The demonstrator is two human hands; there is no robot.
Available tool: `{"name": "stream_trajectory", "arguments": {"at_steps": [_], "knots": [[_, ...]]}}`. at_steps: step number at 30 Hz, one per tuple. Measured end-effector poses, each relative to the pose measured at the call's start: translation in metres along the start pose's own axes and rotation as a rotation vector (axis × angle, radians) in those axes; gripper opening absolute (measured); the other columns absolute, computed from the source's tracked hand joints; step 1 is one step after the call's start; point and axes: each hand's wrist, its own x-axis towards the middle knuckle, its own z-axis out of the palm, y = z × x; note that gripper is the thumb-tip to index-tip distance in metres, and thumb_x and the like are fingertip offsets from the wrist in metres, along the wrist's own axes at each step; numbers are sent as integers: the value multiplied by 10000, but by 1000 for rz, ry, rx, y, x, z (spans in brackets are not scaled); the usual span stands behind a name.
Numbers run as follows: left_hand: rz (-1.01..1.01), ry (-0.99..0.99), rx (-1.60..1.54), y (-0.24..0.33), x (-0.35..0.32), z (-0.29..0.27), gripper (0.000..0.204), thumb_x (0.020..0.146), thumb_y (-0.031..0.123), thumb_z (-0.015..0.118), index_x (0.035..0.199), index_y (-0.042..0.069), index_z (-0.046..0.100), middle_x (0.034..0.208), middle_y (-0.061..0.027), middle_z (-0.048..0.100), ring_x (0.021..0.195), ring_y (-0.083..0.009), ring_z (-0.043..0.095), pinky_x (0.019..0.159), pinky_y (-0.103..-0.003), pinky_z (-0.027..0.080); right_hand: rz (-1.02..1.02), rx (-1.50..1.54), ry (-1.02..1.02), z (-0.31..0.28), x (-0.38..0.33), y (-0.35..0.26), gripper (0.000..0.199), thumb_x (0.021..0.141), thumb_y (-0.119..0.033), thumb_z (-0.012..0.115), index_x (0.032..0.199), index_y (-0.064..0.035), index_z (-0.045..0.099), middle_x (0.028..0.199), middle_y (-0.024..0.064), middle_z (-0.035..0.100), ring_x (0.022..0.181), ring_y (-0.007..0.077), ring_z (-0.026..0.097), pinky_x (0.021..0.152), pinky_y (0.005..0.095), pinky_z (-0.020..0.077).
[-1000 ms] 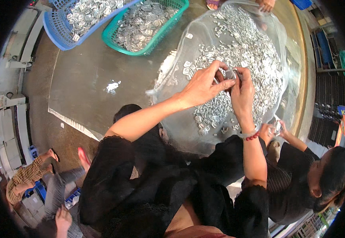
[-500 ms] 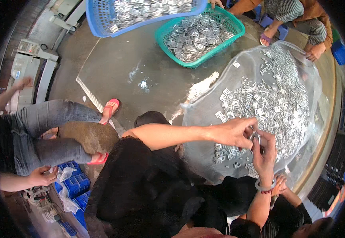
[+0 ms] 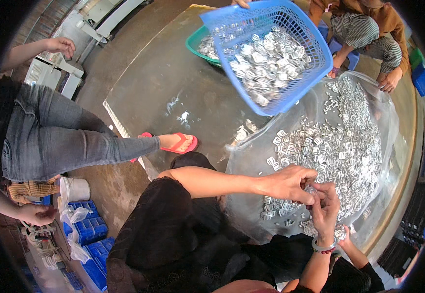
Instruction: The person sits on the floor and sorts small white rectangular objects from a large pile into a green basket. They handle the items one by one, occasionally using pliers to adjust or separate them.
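Observation:
Over the near part of the pile, my left hand and my right hand meet, thumbs and fingers pinched together. Between their fingertips is a small shiny metal buckle, partly covered by the fingers. My right wrist wears a pale bangle and a red bead bracelet. Beyond and beside both hands, a heap of silver metal buckles and smaller metal pieces spreads over a clear plastic sheet. Just right of my right wrist, another person's hand holds several metal buckles.
A blue basket of buckles tilts over the sheet's far edge, gripped by another hand. It partly covers a green basket. A person in jeans steps in from the left. Another person squats far right. Blue crates stand lower left.
The blue basket has swung right and nearer, over the green basket and the sheet's edge. The person in jeans has stepped further in. My hands stay joined at about the same spot.

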Motion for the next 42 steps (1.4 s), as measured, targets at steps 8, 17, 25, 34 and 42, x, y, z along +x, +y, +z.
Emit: {"name": "stream_trajectory", "arguments": {"at_steps": [8, 17, 25, 34, 42], "knots": [[-158, -89, -608, -11, -8, 13, 277, 763, 48, 598, 1009, 3, 478, 818, -57, 620, 723, -104, 552, 622, -260, 462, -147, -349, -43, 2, 0, -8, 162, 838, 20, 543, 993, 7, 500, 619, 109, 623, 470, 123, 551, 444, 235, 384], [-257, -94, -237, 2, -4, 2, 526, 686, 472, 750, 772, 3, 526, 645, -87, 590, 623, -123, 579, 520, -296, 441, -45, -31, -31, 0, -5, -5, 145, 871, -26, 518, 1002, 3, 464, 698, 66, 638, 604, 78, 574, 516, 204, 415], [13, 31, 331, -1, -4, 4, 578, 779, 562, 580, 762, -14, 540, 653, -193, 573, 622, -377, 567, 554, -433, 418, 211, 303, 51, 17, -7, 5, 114, 935, -49, 424, 1049, -49, 418, 624, -16, 491, 479, 31, 391, 425, 173, 285], [-11, 48, 154, -8, -19, 13, 362, 704, 286, 608, 815, -58, 593, 625, -210, 552, 594, -330, 582, 591, -406, 451, 80, -268, 20, 21, -16, -13, 229, 880, 8, 477, 1097, -46, 426, 608, 79, 554, 491, 143, 499, 471, 288, 365], [-217, -49, -622, -52, -2, 10, 401, 832, 121, 646, 1192, 20, 499, 1012, -88, 618, 901, -135, 591, 765, -284, 508, 57, -381, 124, 6, 9, 25, 125, 897, -75, 472, 1001, -15, 506, 653, 113, 593, 537, 199, 576, 488, 328, 429]]}}
